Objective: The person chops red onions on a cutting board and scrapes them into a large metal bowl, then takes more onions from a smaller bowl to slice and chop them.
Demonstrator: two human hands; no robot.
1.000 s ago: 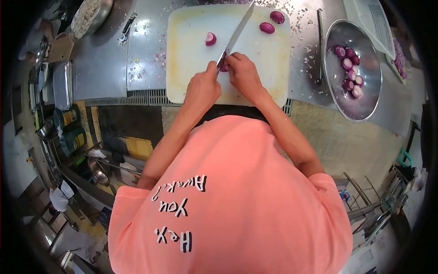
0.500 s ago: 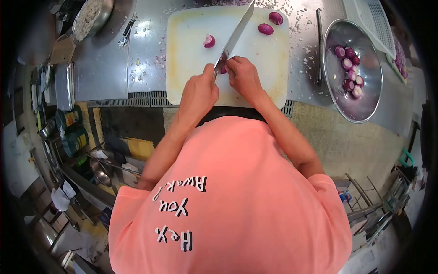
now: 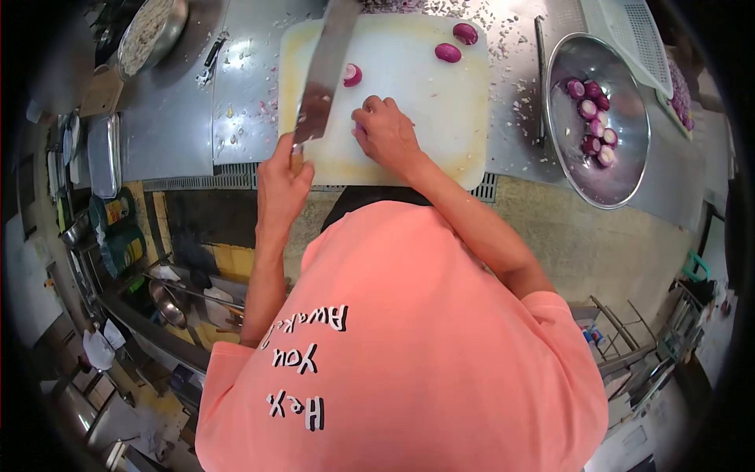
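- Grips the knife (image 3: 321,82) in the left hand (image 3: 281,177), by the near left corner of the board (image 3: 452,118), with fingers wrapped tight round the handle.
- Points the wide blade across the left part of the board, past its far edge and out of sight at the tip. Cannot tell the height of the blade over the board.
- Bends the right hand (image 3: 387,138) closed over an onion bit (image 3: 358,127), near the middle of the board, a little toward the shirt (image 3: 417,338). Shows only a bit of purple by the fingers, with the rest hidden.
- Has a cut onion (image 3: 351,75) on the far left part of the board, white end showing, just right of the blade.
- Has two onions (image 3: 448,53), purple and shiny, close together near the far right corner of the board.
- Has a black rod (image 3: 539,79) just right of the board, and past it a big bowl (image 3: 629,102) with a pile of onions (image 3: 591,109) inside, some with white ends.
- Has peel bits (image 3: 515,47) on the table (image 3: 169,138), right of the board.
- Has a tool (image 3: 211,59) with a black handle left of the board, and farther left a bowl of pale bits (image 3: 149,31).
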